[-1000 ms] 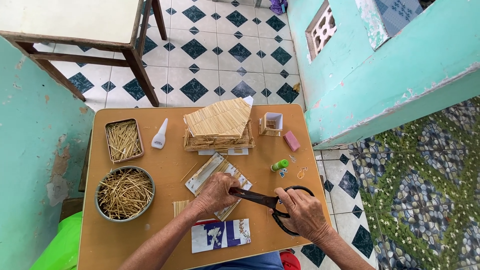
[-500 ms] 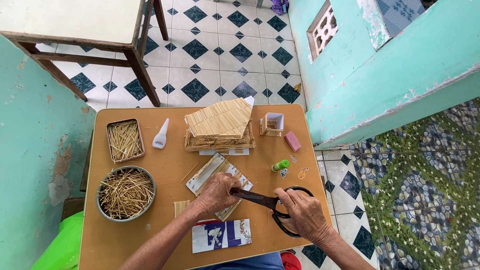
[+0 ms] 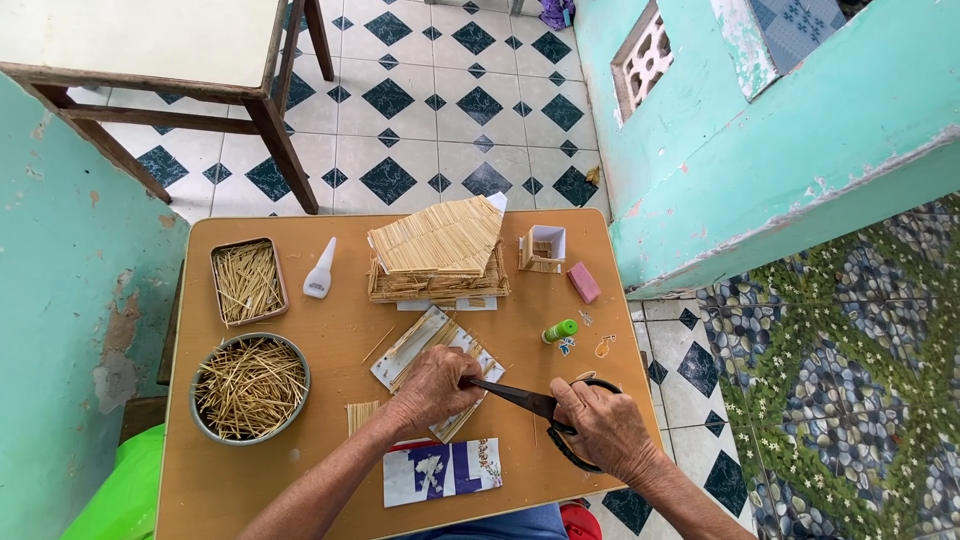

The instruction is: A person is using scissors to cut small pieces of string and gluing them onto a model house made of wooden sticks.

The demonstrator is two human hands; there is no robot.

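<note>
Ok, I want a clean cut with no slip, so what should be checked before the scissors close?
1. Right hand grips the scissors by the handles: ok.
2. Blades point at the panel under the left hand: ok.
3. Left hand presses the panel flat on the table: ok.
4. Left fingers clear of the blade tips: cannot tell, they sit very close.
5. Bowl and tin of sticks clear of the cut: ok.
6. Glue bottle lies apart from the hands: ok.
</note>
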